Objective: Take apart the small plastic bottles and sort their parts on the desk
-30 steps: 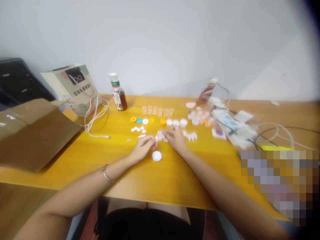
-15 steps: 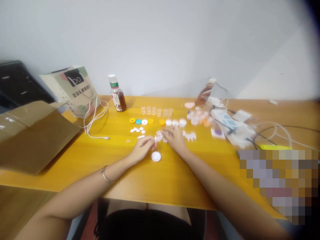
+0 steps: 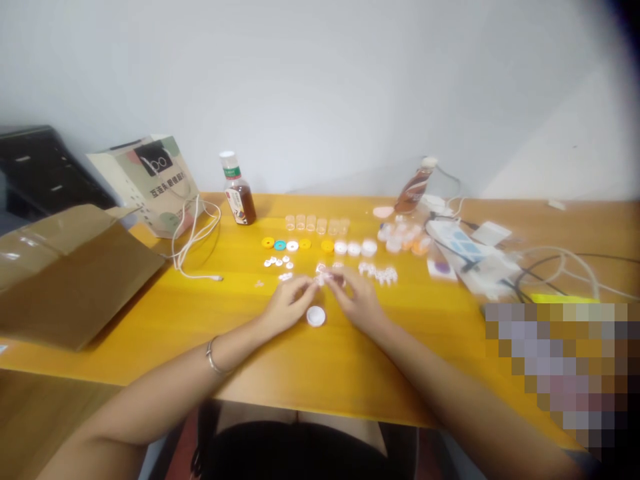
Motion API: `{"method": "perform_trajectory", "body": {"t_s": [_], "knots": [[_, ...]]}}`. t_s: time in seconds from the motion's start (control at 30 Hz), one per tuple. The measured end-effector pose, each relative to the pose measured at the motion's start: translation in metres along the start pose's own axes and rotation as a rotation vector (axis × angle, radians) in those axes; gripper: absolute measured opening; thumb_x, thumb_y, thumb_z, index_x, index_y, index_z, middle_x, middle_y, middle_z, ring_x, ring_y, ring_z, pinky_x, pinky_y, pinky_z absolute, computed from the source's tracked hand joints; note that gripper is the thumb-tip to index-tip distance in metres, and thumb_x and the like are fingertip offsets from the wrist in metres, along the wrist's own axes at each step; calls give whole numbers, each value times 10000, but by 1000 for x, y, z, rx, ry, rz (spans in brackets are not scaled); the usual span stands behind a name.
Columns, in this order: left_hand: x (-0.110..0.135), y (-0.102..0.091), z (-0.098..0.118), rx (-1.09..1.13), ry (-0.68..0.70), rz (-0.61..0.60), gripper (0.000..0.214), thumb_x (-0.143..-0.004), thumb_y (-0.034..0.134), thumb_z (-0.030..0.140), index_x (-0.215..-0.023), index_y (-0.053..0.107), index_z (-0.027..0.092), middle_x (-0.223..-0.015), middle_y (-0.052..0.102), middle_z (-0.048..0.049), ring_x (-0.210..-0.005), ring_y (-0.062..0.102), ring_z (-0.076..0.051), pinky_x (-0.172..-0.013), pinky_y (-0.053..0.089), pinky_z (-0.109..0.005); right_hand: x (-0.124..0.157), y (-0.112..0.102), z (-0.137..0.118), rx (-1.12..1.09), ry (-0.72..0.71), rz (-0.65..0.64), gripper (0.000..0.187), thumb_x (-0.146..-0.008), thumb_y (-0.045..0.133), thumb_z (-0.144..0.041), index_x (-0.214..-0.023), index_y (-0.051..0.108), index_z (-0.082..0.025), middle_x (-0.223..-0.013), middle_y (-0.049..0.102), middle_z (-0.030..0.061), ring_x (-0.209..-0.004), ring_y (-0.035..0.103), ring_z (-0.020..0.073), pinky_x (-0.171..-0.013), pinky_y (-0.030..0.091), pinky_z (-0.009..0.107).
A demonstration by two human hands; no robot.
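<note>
- Our hands meet at frame ctr: left hand (image 3: 289,303) & right hand (image 3: 363,303) both narrow, fingertips pinching what looks like a small white piece (image 3: 323,278); too blurry to tell if it's 1 pc or 2.
- Progress, our read: the pc at our fingertips is mid-handling, w/ lots left. More small white parts (image 3: 279,262) lie loose ctr-left, another white cluster (image 3: 385,275) just right of the right hand.
- Upper mid-frame: clear cups (image 3: 311,225) in a row, nothing seen inside at this res. Below them, yellow, blue & white discs (image 3: 280,245), then white caps (image 3: 369,248) farther right, laid out in line & apart from our hands.
- White round dish (image 3: 316,316) sits on the tabletop (image 3: 320,373), just below our fingertips. We can't spot any finished pc for sure.
- Labels: paper bag (image 3: 163,183), upper left, has Chinese characters & a dark panel w/ pale rounded shapes; wording too soft to quote.
- Upright bottle (image 3: 237,200), upper ctr-left: green neck band, pale label, text n/r. Tilted bottle (image 3: 415,189), upper right: pale swoosh on brown, brand n/r.
- Lower right is pixelated, so no reading there.
</note>
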State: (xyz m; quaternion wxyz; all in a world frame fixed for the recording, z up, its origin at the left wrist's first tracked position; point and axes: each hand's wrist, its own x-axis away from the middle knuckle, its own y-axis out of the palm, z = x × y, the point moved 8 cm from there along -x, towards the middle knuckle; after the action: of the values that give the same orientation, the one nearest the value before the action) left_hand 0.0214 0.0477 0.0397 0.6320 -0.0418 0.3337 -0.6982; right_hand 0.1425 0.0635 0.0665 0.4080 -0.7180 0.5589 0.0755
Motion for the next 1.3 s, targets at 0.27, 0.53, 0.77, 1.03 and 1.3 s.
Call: {"method": "perform_trajectory", "body": {"t_s": [0.27,0.53,0.77,1.03,1.3], "knots": [[2,0,14,-111,111,-79,251,-890,381,290,-820,580,154,-771,591,-39,-720,530,-134,-695,405,-261,-21,-71,79,350,416,88,195,-811,424,-237,-903,574,-153,-718,613,62,-645,555,183,-603,408,281],[4,3,18,-220,220,-137,292,-906,340,297,-854,589,154,-780,587,-58,-741,519,-152,-709,400,-282,-14,-67,104,566,474,-193,166,-783,402,-142,-825,560,-171,-740,652,81,-627,561,189,-551,373,257],[2,2,16,-224,215,-167,328,-920,297,294,-864,584,148,-799,588,-63,-771,535,-156,-735,399,-285,-9,-62,107,600,526,-259,137,-785,407,-144,-817,538,-163,-725,638,93,-592,540,185,-534,356,259],[7,12,12,-142,236,-384,353,-749,582,400,-1034,531,197,-892,584,-56,-823,523,-174,-756,396,-305,-12,-68,99,600,504,-210,94,-790,438,-238,-787,511,-180,-585,570,29,-505,490,157,-483,313,242],[10,21,9,-128,258,-465,371,-637,673,300,-955,514,193,-936,556,-45,-868,500,-186,-796,385,-314,-15,-32,27,261,123,-213,214,-800,496,-384,-708,510,-192,-608,524,-9,-564,464,125,-535,341,233]]}}
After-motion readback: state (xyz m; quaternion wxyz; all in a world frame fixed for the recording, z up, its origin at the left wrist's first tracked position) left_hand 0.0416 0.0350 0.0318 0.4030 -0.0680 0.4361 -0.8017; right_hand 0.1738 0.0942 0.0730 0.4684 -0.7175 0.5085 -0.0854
